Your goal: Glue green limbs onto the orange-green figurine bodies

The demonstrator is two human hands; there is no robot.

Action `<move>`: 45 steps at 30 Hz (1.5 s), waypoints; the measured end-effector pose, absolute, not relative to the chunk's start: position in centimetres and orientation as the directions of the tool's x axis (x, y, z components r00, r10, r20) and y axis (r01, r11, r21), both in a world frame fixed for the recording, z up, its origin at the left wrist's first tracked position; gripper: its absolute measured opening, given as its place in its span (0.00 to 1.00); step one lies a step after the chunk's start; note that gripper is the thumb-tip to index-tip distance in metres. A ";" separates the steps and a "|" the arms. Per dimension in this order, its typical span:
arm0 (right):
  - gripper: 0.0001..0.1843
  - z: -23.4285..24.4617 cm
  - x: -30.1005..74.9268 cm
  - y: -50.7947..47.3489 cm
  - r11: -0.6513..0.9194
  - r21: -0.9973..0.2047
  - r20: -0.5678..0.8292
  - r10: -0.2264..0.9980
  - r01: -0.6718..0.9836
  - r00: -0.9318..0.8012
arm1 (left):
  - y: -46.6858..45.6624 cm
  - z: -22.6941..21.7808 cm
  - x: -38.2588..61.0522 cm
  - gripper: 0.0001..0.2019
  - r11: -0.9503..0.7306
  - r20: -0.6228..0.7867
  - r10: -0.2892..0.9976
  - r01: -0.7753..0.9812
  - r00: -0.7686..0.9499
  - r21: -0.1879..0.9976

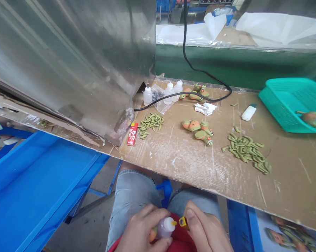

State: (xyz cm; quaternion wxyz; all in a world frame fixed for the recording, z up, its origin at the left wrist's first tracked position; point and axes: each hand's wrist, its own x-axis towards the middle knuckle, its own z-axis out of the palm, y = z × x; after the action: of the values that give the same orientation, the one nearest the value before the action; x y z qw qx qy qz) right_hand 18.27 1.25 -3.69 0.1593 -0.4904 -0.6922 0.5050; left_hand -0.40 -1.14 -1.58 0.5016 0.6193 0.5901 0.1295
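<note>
At bottom centre, the left hand [138, 229] grips 2 things, a bottle [164, 228] and an orange piece [152, 234]; the right hand [206, 227] pinches a yellow piece [183, 223].

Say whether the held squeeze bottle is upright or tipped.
Tipped: the squeeze bottle in the left hand points its white cap sideways, toward the right hand.

The bottle [163, 229] in the left hand [138, 227] is made of smooth, translucent plastic. Beyond that hand, the table [171, 150] is covered in scuffed, glossy sheeting; leftward, the panel [81, 59] is formed of streaked, shiny metal. Nearby, matt denim is seen in the jeans [134, 190].
</note>
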 end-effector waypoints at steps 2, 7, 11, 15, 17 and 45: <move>0.19 -3.6 18.2 1.3 0.004 -0.858 -0.282 0.833 0.514 -0.476 | -1.2 -1.6 -0.4 0.19 0.193 -0.429 0.860 0.603 0.276 0.774; 0.19 -3.4 18.3 1.2 0.030 -0.861 -0.243 0.854 0.508 -0.461 | -1.3 -1.7 -0.4 0.19 0.196 -0.423 0.862 0.585 0.280 0.787; 0.18 -3.4 18.4 1.3 0.034 -0.859 -0.247 0.846 0.511 -0.473 | -1.2 -1.7 -0.4 0.19 0.194 -0.428 0.860 0.597 0.278 0.778; 0.18 -3.3 18.4 1.3 0.047 -0.861 -0.235 0.846 0.507 -0.478 | -1.1 -1.5 -0.4 0.18 0.186 -0.430 0.857 0.607 0.285 0.773; 0.18 -3.2 18.4 1.3 0.047 -0.856 -0.240 0.846 0.514 -0.476 | -1.0 -1.5 -0.4 0.18 0.183 -0.432 0.856 0.614 0.284 0.768; 0.18 -3.0 18.3 1.4 0.054 -0.841 -0.253 0.840 0.539 -0.479 | -1.1 -1.3 -0.4 0.18 0.188 -0.427 0.862 0.611 0.273 0.769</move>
State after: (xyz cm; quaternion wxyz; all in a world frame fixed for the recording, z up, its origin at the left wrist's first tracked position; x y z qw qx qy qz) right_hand 18.31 1.39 -3.01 0.1550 -0.4860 -0.7093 0.4865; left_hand -0.40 -1.09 -1.29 0.4962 0.6245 0.5897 0.1264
